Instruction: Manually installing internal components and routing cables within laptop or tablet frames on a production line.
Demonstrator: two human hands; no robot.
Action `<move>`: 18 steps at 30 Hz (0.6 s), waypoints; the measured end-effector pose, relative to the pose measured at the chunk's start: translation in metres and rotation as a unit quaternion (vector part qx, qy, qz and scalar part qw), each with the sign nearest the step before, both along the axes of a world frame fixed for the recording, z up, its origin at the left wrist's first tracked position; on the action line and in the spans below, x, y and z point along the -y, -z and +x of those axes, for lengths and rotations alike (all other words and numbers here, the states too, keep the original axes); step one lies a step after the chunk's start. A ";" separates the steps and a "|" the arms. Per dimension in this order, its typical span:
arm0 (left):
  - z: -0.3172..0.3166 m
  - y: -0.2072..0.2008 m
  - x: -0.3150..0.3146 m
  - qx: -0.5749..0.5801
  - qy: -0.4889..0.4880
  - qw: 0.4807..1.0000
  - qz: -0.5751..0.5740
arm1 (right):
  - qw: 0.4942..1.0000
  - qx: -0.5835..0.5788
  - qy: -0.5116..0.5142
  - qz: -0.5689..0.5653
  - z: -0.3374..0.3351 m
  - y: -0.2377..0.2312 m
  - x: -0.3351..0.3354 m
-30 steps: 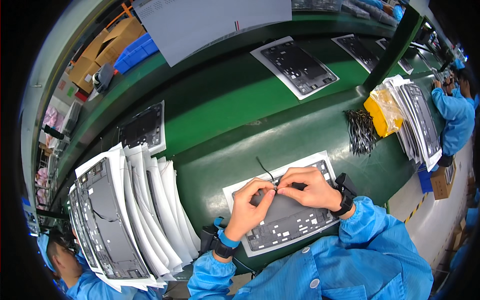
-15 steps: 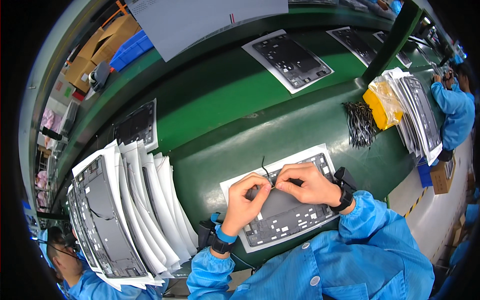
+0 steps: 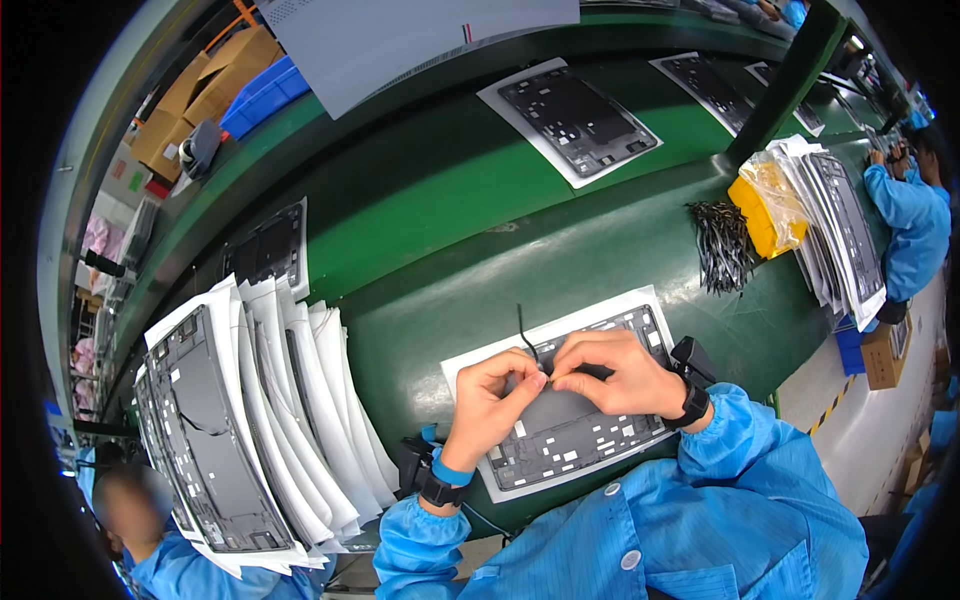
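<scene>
A grey flat panel with many small cut-outs lies on a white sheet on the dark green bench in front of me. My left hand and my right hand meet over the panel's upper edge. Both pinch a thin black cable whose free end curls up and away from the fingers. Each wrist wears a black band.
A fanned stack of the same panels on white sheets lies at my left. A heap of black cables and a yellow bag sit at the right. More panels ride the green belt. Other people work at right and lower left.
The hands stay together over the panel, drawn a little closer, while the cable's free end has swung slightly. The view has shifted a little.
</scene>
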State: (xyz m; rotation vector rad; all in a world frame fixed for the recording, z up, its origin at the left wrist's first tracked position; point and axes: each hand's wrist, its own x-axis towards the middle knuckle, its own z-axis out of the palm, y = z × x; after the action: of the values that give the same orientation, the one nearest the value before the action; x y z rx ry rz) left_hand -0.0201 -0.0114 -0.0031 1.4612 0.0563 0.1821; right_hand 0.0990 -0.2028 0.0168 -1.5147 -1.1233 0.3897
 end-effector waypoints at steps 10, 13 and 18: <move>-0.024 -0.040 0.022 -0.010 0.051 0.991 -0.121 | 0.998 0.015 0.001 0.055 -0.030 -0.037 0.027; -0.033 -0.055 0.031 0.039 0.022 0.999 -0.029 | 0.997 0.009 0.006 0.072 -0.035 -0.046 0.035; -0.044 -0.075 0.041 0.070 -0.015 0.993 0.095 | 0.996 0.026 0.001 0.080 -0.042 -0.054 0.044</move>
State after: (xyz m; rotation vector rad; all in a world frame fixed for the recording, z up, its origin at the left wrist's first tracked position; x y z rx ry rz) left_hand -0.0640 -0.0524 0.0722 1.6336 -0.0546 0.3209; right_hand 0.0572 -0.2470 0.0710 -1.3927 -1.1646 0.2539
